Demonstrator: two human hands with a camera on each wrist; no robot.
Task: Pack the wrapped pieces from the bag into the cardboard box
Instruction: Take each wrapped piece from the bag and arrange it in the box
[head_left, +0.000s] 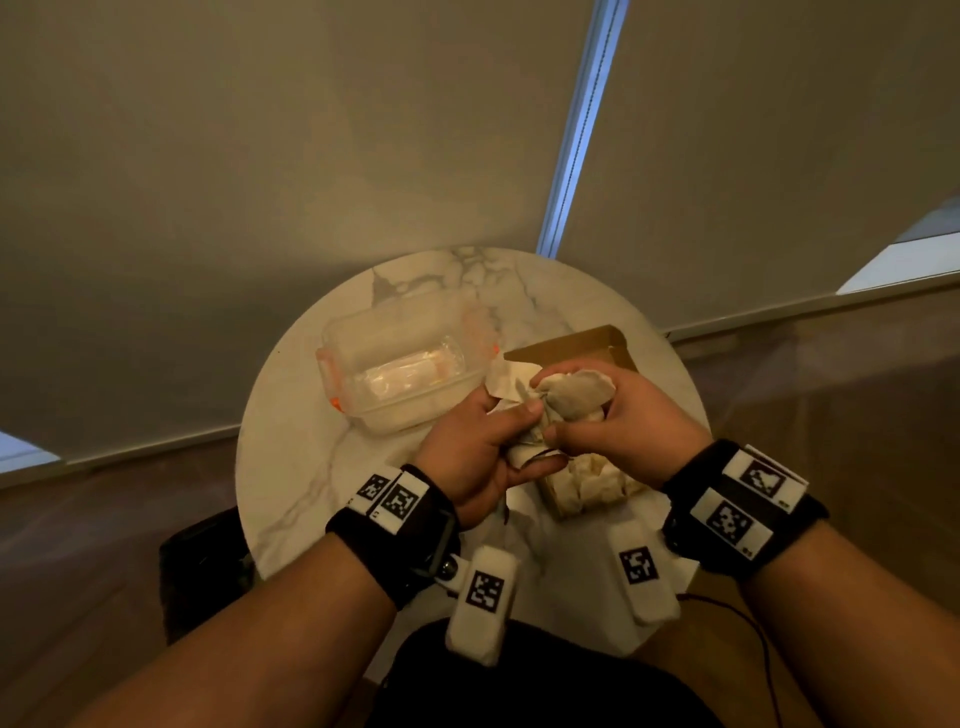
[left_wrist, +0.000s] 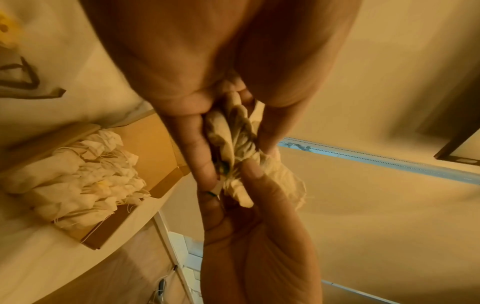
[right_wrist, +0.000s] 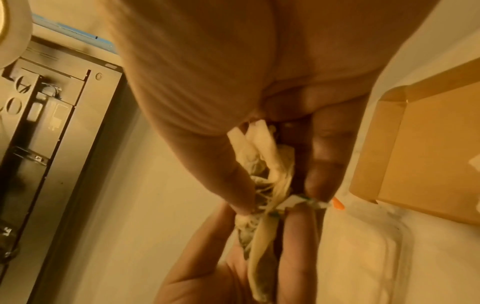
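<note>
Both hands hold one bundle of pale wrapped pieces (head_left: 576, 396) with strings, raised just above the cardboard box (head_left: 618, 345). My left hand (head_left: 527, 441) pinches the bundle's lower end (left_wrist: 233, 131) between thumb and fingers. My right hand (head_left: 584, 418) curls around its upper part (right_wrist: 267, 164). Several more wrapped pieces (head_left: 597, 480) lie heaped in the near end of the box (left_wrist: 166, 144); the far end of the box (right_wrist: 428, 144) shows bare cardboard. A pale crumpled paper sheet (head_left: 511, 382) sticks out behind my left fingers; whether it is the bag I cannot tell.
The box stands on a small round marble table (head_left: 301, 467). A clear plastic container (head_left: 405, 374) with orange clasps sits to the left of the box, close to my left hand. Window blinds rise right behind the table.
</note>
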